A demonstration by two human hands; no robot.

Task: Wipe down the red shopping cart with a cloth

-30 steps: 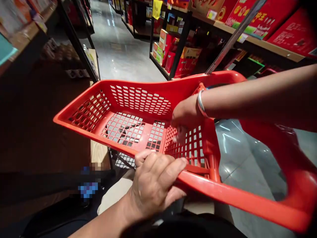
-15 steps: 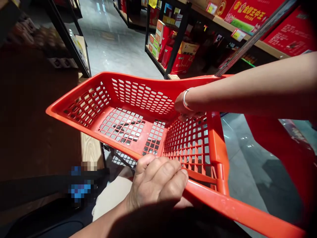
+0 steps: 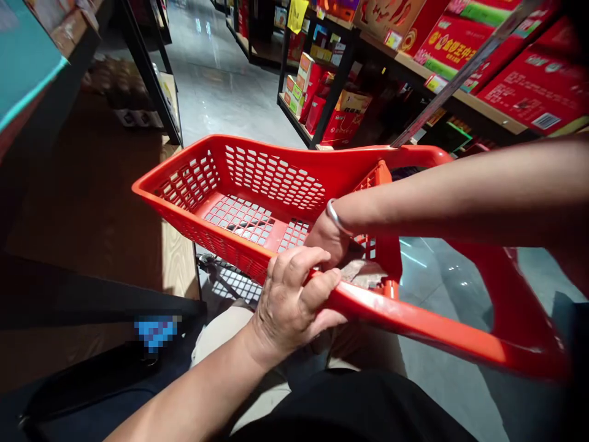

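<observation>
A red plastic shopping cart stands in front of me, its grid basket showing no goods on the visible floor. My left hand is wrapped round the near rim of the cart. Wearing a silver bracelet, my right hand reaches down inside the basket at its near right end, just behind my left hand. The fingers of the right hand are hidden by the left hand and the rim. Beside it a crumpled pale thing shows inside the cart, too unclear to name.
Shelves with red gift boxes run along the right. At the left a dark shelf with a wooden edge stands close to the cart. A grey tiled aisle leads away ahead.
My right hand has moved lower and nearer into the basket, and the pale thing has come into view there. The cart sits further right in view. My left hand still grips the rim, fingers shifted.
</observation>
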